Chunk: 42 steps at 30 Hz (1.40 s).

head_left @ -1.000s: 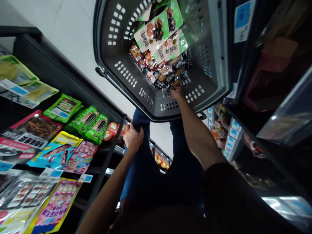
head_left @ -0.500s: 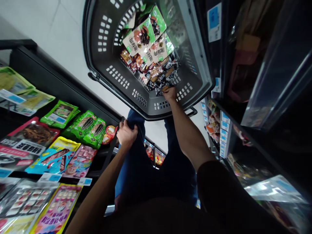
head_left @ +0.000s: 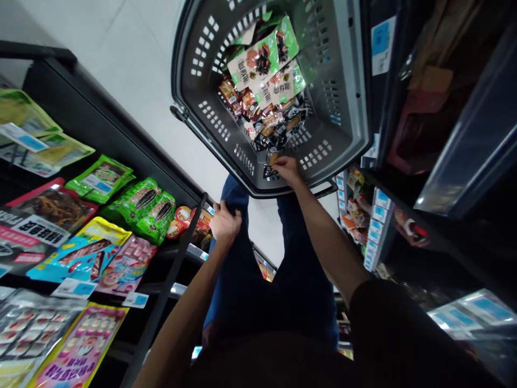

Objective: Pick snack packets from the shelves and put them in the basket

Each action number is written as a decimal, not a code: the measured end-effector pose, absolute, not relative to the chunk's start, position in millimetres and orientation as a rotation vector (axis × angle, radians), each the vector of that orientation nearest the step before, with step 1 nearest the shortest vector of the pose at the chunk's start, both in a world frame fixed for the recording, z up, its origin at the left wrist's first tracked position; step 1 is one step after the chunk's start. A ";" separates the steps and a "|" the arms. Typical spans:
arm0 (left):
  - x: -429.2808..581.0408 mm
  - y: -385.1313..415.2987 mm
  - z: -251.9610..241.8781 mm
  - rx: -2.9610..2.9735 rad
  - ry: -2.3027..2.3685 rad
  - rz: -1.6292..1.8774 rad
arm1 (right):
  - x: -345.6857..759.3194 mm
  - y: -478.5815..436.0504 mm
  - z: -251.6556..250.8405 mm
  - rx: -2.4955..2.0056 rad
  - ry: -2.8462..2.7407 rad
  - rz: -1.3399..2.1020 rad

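Observation:
A dark grey shopping basket (head_left: 351, 97) stands on the floor ahead of my legs, filled with green and white snack bags (head_left: 262, 62) and several small dark packets. My right hand (head_left: 287, 170) is at the basket's near rim, fingers closed on one small dark snack packet (head_left: 271, 160) lifted just above the rim. My left hand (head_left: 225, 222) is closed in a fist on the black basket handle bar (head_left: 173, 280), which slants down to the lower left beside my blue trousers.
A black shelf (head_left: 97, 124) on the left carries hanging snack bags in green, red, blue, yellow and pink with price tags. Dark shelving (head_left: 424, 134) with blue price labels stands on the right. Pale floor tiles (head_left: 133, 59) lie between.
My right hand has drawn back from among the basket's packets to the near rim, with a small dark packet now in its fingers. The left hand stays on the handle bar.

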<state>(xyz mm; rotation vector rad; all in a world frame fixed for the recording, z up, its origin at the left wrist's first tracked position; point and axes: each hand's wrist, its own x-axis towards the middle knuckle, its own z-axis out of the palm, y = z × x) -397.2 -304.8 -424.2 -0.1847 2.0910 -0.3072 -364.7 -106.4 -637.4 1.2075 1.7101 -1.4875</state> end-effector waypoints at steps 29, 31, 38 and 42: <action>-392.3 -321.0 -418.9 -0.167 2.134 -0.162 | -407.2 -102.5 -518.7 0.548 1.420 -1.740; -391.9 -320.7 -417.2 -0.164 2.108 -0.166 | -401.9 -109.7 -509.0 0.554 1.469 -1.694; -397.1 -313.3 -396.7 0.087 2.140 0.003 | -382.4 -131.1 -434.6 0.526 1.725 -1.562; -398.7 -302.3 -362.6 0.187 1.952 0.258 | -376.0 -132.9 -377.5 0.562 1.811 -1.587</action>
